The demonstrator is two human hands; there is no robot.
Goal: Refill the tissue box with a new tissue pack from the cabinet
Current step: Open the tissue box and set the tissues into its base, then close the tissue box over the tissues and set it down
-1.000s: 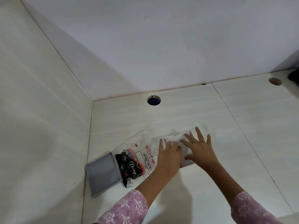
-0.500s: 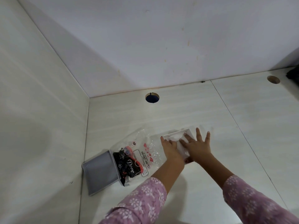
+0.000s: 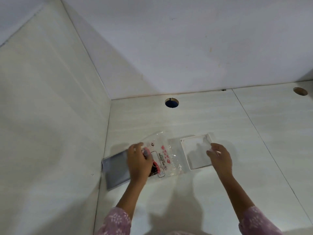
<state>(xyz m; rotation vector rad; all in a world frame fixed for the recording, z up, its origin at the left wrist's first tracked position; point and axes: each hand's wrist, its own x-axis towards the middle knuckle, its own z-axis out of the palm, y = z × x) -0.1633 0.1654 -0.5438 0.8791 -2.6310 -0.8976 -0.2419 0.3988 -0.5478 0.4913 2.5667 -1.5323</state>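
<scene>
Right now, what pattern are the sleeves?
Pink with small white flowers on both sleeves, seen in the head view.

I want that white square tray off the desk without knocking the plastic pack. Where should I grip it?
Probably the white square tray by its raised right rim, coming from the right beside the right hand. It lies flat, and the clear plastic pack crowds its left edge.

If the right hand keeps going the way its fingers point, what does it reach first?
The white square tray. The right hand has its fingertips already over the tray's right edge, pointing up-left across it; whether they touch is unclear.
</scene>
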